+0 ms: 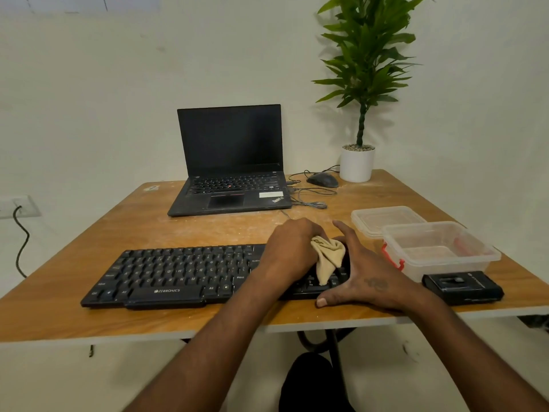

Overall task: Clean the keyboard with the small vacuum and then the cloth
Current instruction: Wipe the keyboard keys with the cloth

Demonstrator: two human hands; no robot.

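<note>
We see one black keyboard [178,275] on the wooden counter [89,316] — our left hand [292,248] grips one crumpled beige cloth [328,258] on its right end, our right hand [365,275] spread flat beside — two clear plastic tubs [439,248].

The keyboard [178,275] reads "ZEBRONICS"; the laptop [231,173] reads "ThinkPad".

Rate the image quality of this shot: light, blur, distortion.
Head view: soft, even light, with no hard shadows on the table; the laptop screen is dark and glare-free; wide-angle bending curves the table's edges; the ZEBRONICS print on the keyboard reads clearly, while the cloth and both hands look slightly soft.
</note>
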